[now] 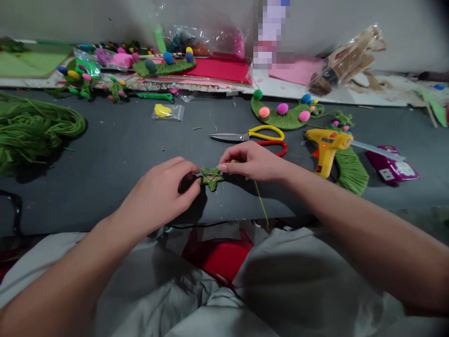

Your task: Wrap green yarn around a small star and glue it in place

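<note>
A small green yarn-wrapped star (212, 178) with gold-brown thread across its middle is held between my two hands, just above the grey table. My left hand (168, 187) pinches the star's left point between thumb and fingers. At its upper right point, the thumb and fingertips of my right hand (249, 161) close on the star. A green yarn strand (261, 203) hangs over the table's front edge below my right wrist. Scissors (229, 137) with one yellow and one red handle lie behind my right hand, which partly covers the red one.
Green yarn (38, 131) is heaped at the left of the table (115, 140). To the right are a yellow glue gun (327, 150), a green wrapped piece (352, 171) and a purple packet (394, 164). A green crescent with pompoms (284, 117) lies behind the scissors.
</note>
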A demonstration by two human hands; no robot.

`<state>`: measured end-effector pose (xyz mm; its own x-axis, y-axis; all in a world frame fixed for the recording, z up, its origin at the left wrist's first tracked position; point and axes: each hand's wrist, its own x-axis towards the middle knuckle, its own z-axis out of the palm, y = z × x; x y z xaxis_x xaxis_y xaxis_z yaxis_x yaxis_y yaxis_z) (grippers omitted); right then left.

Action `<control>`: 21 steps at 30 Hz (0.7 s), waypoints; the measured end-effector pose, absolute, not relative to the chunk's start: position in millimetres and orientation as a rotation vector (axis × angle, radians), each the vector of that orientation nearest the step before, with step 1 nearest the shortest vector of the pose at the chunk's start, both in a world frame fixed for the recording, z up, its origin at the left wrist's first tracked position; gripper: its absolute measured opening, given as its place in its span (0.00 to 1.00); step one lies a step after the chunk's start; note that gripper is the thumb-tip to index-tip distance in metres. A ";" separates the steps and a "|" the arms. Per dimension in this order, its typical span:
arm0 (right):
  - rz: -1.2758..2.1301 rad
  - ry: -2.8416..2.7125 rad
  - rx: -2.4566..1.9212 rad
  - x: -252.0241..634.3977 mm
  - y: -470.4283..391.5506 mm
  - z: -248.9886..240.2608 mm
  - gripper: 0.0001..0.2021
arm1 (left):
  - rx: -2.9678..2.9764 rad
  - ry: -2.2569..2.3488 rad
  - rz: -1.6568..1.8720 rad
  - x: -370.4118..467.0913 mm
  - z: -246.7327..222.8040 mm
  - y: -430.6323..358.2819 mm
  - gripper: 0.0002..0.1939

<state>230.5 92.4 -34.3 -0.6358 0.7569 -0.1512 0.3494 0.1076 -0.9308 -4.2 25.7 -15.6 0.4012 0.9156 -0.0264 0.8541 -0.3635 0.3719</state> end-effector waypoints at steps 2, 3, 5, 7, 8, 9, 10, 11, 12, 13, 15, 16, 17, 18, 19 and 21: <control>1.563 -2.026 -1.059 230.9 92.6 -34.1 0.09 | 2.341 1.540 0.243 -3.3 -16.0 26.2 0.13; 1.579 -2.020 -1.044 231.0 92.7 -34.0 0.09 | 2.347 1.542 0.232 -3.0 -16.2 26.5 0.13; 1.619 -2.002 -1.004 230.9 92.5 -33.9 0.08 | 2.363 1.544 0.219 -2.9 -17.0 27.0 0.14; 1.655 -1.986 -0.963 230.6 92.2 -33.6 0.08 | 2.374 1.543 0.218 -3.1 -17.9 27.6 0.13; 1.667 -1.982 -0.944 230.5 92.0 -33.5 0.08 | 2.380 1.539 0.220 -3.4 -18.4 27.8 0.13; 1.674 -1.980 -0.930 230.3 91.7 -33.3 0.08 | 2.385 1.534 0.226 -3.6 -18.8 28.0 0.13; 1.674 -1.979 -0.920 230.2 91.6 -33.2 0.08 | 2.389 1.527 0.234 -3.9 -19.2 28.2 0.12; 1.670 -1.979 -0.916 230.2 91.4 -33.2 0.08 | 2.392 1.519 0.242 -4.1 -19.5 28.2 0.12; 1.664 -1.979 -0.916 230.1 91.4 -33.1 0.08 | 2.395 1.509 0.250 -4.4 -19.6 28.2 0.12; 1.656 -1.977 -0.920 230.2 91.3 -33.1 0.08 | 2.396 1.501 0.257 -4.5 -19.6 28.1 0.12; 1.643 -1.969 -0.933 230.3 91.4 -33.3 0.08 | 2.397 1.482 0.264 -4.7 -19.1 27.6 0.11; 1.639 -1.963 -0.941 230.3 91.4 -33.5 0.09 | 2.396 1.471 0.264 -4.7 -18.7 27.3 0.11; 1.636 -1.956 -0.949 230.4 91.5 -33.8 0.09 | 2.394 1.462 0.265 -4.7 -18.4 27.0 0.11; 1.632 -1.950 -0.958 230.4 91.7 -34.3 0.09 | 2.391 1.457 0.270 -4.7 -18.1 26.8 0.11; 1.629 -1.945 -0.964 230.5 92.0 -34.8 0.09 | 2.388 1.454 0.275 -4.6 -17.9 26.7 0.11; 1.620 -1.937 -0.974 230.6 92.6 -36.1 0.09 | 2.383 1.451 0.281 -4.5 -17.8 26.8 0.11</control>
<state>230.6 92.6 -36.1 -0.6600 0.7433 -0.1090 0.2386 0.0698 -0.9686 -4.5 26.8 -17.8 0.4600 0.8879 -0.0058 0.8215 -0.4231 0.3822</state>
